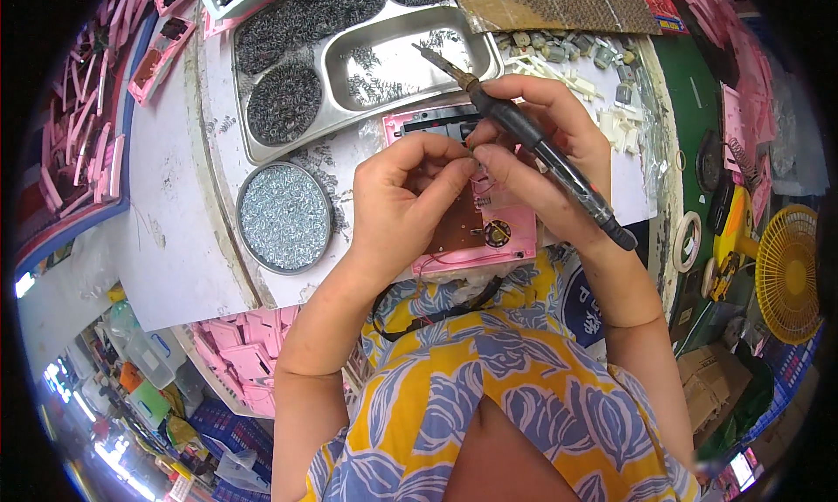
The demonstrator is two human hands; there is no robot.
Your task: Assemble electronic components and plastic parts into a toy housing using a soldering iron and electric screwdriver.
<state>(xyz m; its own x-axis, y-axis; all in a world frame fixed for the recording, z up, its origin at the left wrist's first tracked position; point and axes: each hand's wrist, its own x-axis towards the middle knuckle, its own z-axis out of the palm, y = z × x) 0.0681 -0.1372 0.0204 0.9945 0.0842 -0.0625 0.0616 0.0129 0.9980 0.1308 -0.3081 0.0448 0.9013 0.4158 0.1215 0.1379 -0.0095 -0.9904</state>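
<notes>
Left hand (397,201) pinches a tiny part over the pink case (476,227) on the table (175,214); right hand (541,153) grips the soldering iron (524,135) — tip away. Best keep the pinch steady — wrists braced.

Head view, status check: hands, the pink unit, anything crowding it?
Left hand pinching at the pink casing. Right hand gripping the black soldering iron, tip raised over the steel tray. Round tin of screws left, apart.
</notes>
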